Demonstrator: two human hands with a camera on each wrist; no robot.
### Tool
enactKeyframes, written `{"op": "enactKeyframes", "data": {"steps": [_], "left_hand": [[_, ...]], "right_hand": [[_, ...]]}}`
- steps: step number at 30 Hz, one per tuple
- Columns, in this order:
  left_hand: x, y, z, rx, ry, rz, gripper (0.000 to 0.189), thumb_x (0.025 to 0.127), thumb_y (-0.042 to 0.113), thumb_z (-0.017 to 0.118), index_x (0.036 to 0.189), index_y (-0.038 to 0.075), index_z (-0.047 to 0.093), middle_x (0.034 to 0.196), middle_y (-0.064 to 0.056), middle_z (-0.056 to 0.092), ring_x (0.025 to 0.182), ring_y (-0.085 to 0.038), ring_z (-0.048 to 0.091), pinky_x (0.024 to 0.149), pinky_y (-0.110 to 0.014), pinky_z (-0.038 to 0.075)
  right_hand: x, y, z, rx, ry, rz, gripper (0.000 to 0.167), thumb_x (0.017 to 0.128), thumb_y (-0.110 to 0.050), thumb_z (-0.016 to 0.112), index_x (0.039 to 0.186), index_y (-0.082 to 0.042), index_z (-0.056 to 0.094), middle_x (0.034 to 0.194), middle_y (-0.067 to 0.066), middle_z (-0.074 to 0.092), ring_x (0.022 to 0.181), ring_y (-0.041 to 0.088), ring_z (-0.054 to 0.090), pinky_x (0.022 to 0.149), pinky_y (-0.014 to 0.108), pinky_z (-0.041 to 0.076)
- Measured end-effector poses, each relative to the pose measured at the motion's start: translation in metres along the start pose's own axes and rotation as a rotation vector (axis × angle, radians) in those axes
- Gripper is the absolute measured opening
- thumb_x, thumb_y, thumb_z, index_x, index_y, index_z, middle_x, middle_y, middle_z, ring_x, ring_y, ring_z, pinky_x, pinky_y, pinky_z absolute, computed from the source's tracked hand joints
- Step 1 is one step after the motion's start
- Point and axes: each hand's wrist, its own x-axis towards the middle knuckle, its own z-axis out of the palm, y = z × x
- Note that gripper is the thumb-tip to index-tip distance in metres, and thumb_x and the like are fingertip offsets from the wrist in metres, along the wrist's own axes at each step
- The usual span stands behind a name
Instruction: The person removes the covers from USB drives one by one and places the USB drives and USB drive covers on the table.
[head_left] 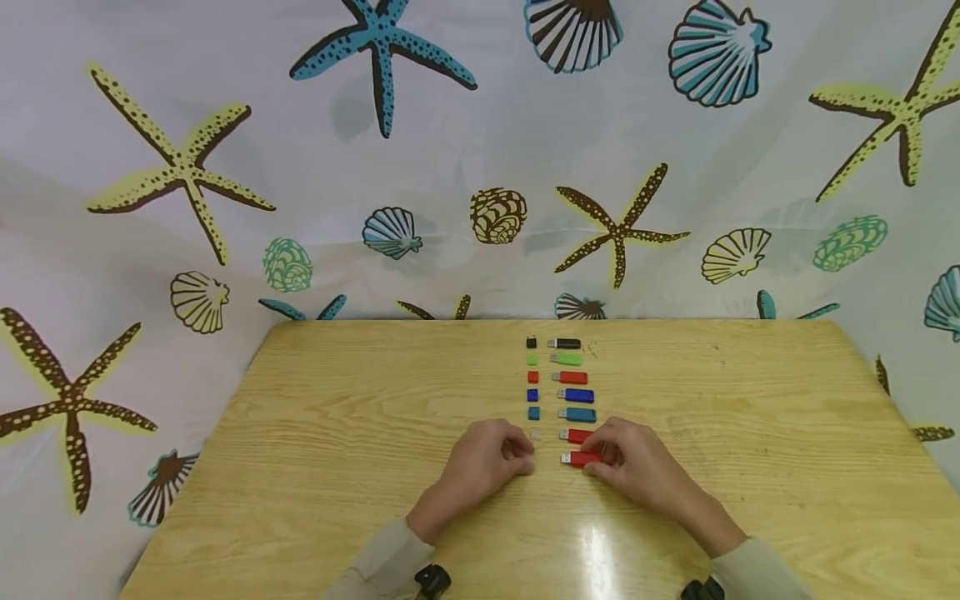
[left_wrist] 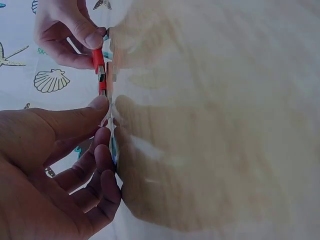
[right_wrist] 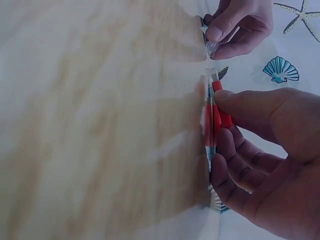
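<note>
My right hand [head_left: 637,467] pinches the nearest red USB stick [head_left: 581,458] by its body, its metal plug pointing left. The right wrist view shows thumb and fingertips on the red stick [right_wrist: 222,112], low at the tabletop. Opposite it, my left hand [head_left: 483,462] holds a small clear cap [right_wrist: 212,48] between thumb and fingertip; in the head view the fingers mostly hide it. Another clear cap [head_left: 536,434] lies just beyond the left fingertips. A second red USB stick [head_left: 576,436] lies just beyond the held one, partly covered by the right fingers.
Farther back, USB sticks lie in a column: teal [head_left: 577,414], blue [head_left: 576,395], red [head_left: 572,377], green [head_left: 567,359] and black [head_left: 566,343]. Left of them runs a column of small caps, among them a blue cap [head_left: 532,395]. A patterned cloth [head_left: 450,275] hangs behind the wooden table [head_left: 337,417].
</note>
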Motion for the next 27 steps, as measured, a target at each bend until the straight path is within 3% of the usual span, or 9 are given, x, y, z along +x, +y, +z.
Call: {"op": "enactKeyframes", "data": {"steps": [6,18,27], "left_hand": [[0.0025,0.0039,0.0023,0.049,-0.006,0.003,0.008,0.087,0.02,0.085,0.091,0.017,0.08,0.084,0.011,0.067,0.07,-0.003,0.056,0.063,-0.024,0.049],[0.0064,0.0077,0.005,0.058,-0.009,0.014,0.008,0.086,0.019,0.086,0.09,0.016,0.079,0.081,0.011,0.066,0.068,-0.003,0.056,0.062,-0.023,0.049],[0.0007,0.0018,-0.002,-0.066,-0.011,-0.017,0.01,0.092,0.021,0.081,0.099,0.014,0.079,0.087,0.01,0.068,0.075,-0.008,0.06,0.068,-0.026,0.052]], "right_hand": [[-0.0006,-0.0006,-0.001,-0.027,-0.011,0.002,0.013,0.087,-0.006,0.083,0.098,-0.008,0.077,0.088,-0.003,0.063,0.07,0.003,0.055,0.061,0.023,0.051],[-0.0034,0.0011,-0.003,-0.054,0.011,0.015,0.014,0.084,-0.005,0.085,0.095,-0.008,0.077,0.087,-0.003,0.063,0.071,0.005,0.055,0.062,0.023,0.05],[-0.0068,0.0028,-0.0043,-0.019,0.051,0.03,0.013,0.088,-0.01,0.083,0.1,-0.01,0.077,0.091,-0.004,0.066,0.075,0.006,0.059,0.065,0.024,0.053]]}}
